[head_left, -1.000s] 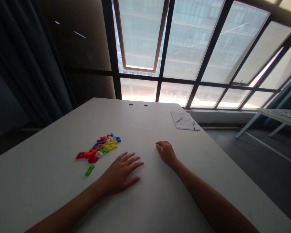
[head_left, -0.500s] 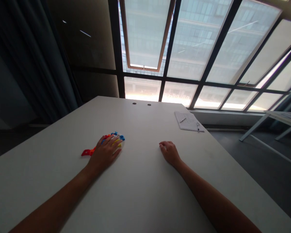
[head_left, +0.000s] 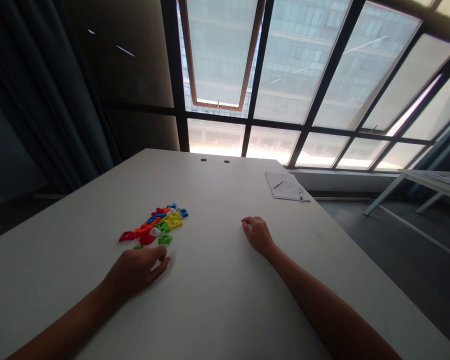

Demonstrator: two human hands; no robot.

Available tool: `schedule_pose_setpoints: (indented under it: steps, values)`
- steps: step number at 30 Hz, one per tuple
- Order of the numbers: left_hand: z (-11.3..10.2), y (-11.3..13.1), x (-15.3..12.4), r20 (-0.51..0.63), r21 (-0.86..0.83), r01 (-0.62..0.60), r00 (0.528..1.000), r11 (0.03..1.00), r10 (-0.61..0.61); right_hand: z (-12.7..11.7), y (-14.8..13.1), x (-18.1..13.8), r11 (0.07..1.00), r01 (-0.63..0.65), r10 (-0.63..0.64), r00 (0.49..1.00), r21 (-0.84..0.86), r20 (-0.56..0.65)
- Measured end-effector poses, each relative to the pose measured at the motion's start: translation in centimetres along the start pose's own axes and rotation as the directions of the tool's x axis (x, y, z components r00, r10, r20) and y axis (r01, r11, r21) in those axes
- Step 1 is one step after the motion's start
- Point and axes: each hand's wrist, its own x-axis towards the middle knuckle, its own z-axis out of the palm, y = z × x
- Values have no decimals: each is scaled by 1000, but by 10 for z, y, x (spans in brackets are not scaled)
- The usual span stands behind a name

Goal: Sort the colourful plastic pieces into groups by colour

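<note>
A cluster of small coloured plastic pieces [head_left: 159,225], red, orange, blue, yellow, green and white, lies on the white table [head_left: 217,300] left of centre. My left hand [head_left: 137,270] rests on the table just in front of the cluster. Its fingers are curled and the tips are smeared by motion. A small green piece [head_left: 137,246] peeks out beyond its knuckles. My right hand [head_left: 257,234] lies palm down near the table's middle with its fingers curled in; nothing shows in it.
A sheet of paper with a pen [head_left: 287,189] lies at the table's far right. Two cable holes [head_left: 213,160] sit near the far edge. Large windows stand behind, a dark curtain on the left, another table [head_left: 431,180] at the right.
My left hand moved out over the coloured pieces, covered them, then drew back toward me. A green piece now lies closer to the cluster. My right hand stayed put.
</note>
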Motion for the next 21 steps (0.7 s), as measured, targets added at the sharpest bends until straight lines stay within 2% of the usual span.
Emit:
schedule_pose_setpoints:
  steps: [3, 9, 15, 21]
  values:
    - [-2, -3, -9, 51, -17, 91, 995, 996, -90, 1, 1, 0, 1000, 3, -3, 1000, -10, 10]
    - [-9, 3, -1, 94, -51, 202, 976, 978, -197, 0, 1, -1, 1000, 6, -6, 1000, -23, 11]
    - [-5, -2, -1, 92, -88, 262, 963, 961, -254, 1, 2, 0, 998, 28, -27, 999, -47, 22]
    - [-3, -4, 0, 102, -54, 246, 965, 968, -240, 1, 2, 0, 997, 40, -38, 999, -60, 30]
